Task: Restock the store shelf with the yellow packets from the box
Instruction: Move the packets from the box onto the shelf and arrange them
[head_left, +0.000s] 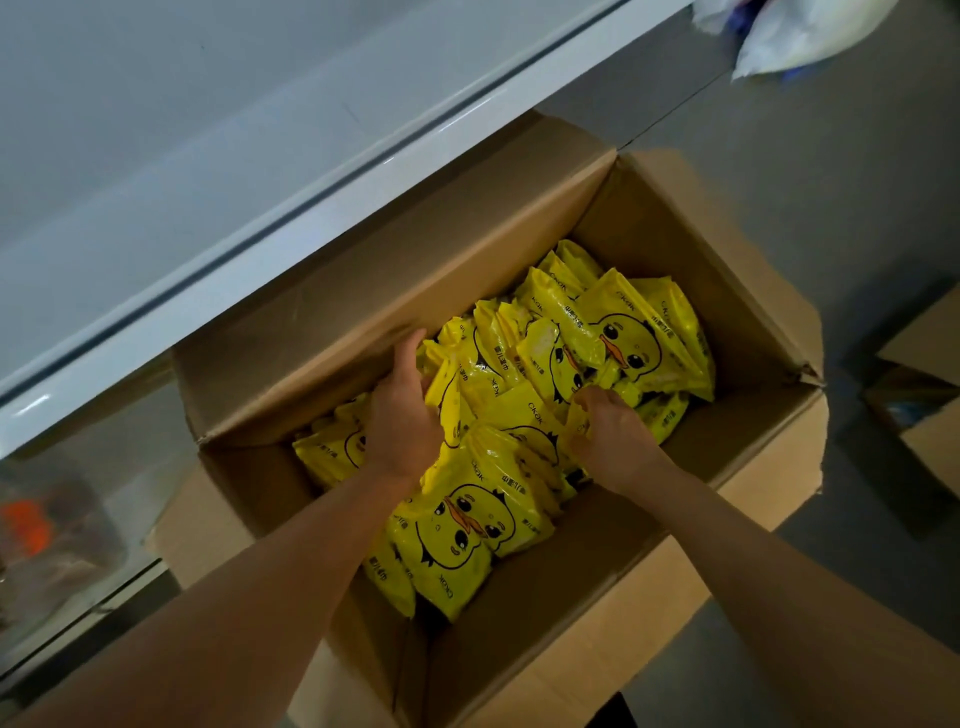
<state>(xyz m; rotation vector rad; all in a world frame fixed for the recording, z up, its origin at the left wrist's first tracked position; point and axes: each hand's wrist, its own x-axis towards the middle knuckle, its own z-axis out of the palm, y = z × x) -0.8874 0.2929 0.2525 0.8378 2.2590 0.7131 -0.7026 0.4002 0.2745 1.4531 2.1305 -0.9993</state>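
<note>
Grey floor (810, 171) under open cardboard box (363, 291).

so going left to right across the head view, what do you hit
orange item behind the glass → white shelf edge → left hand in the box → yellow packets → right hand → second cardboard box

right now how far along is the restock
Early. Done: the cardboard box is open. In hand: both hands, left and right, are among the yellow packets, gathering some. Left: the box looks mostly full, and no packets show on the shelf.
</note>
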